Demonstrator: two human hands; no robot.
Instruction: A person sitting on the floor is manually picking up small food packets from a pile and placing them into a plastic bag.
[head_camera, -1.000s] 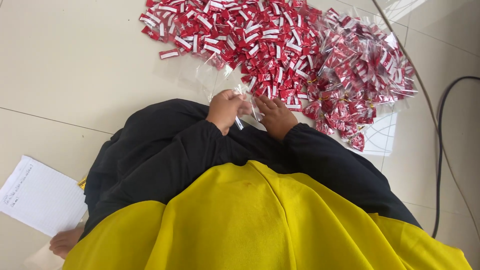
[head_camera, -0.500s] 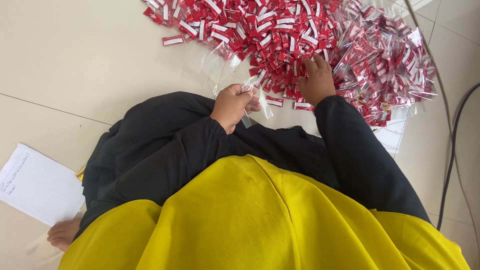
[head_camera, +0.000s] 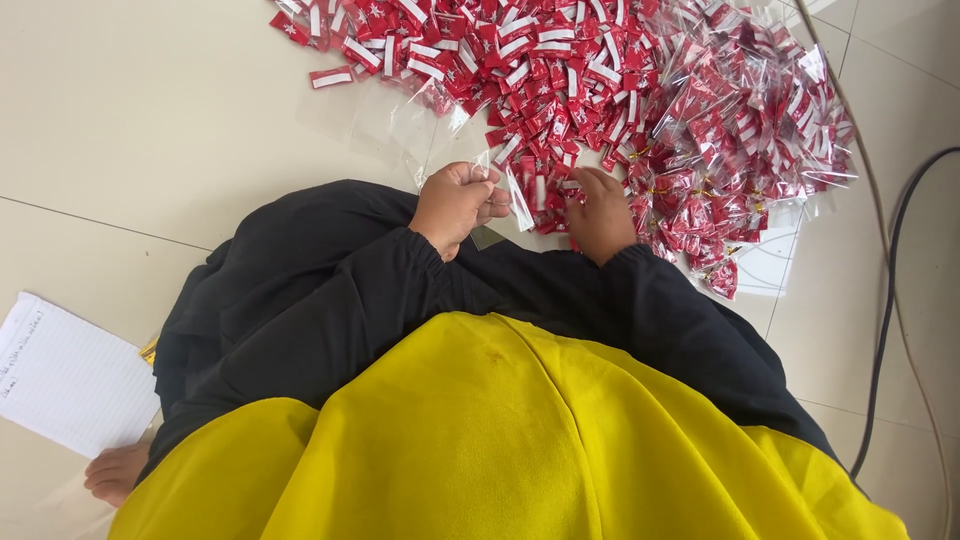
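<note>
I see my left hand closed around a clear bag whose long axis hangs slanting toward the red candy pile; my right hand, just beside the bag, rests fingers-down on the pile's near edge, grip hidden; filled packets crowd right of the pile

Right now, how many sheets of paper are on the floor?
1. A lined white sheet lies on the floor at lower left, beside a bare foot. Others may be hidden under the yellow cloth or the packet pile.
</note>
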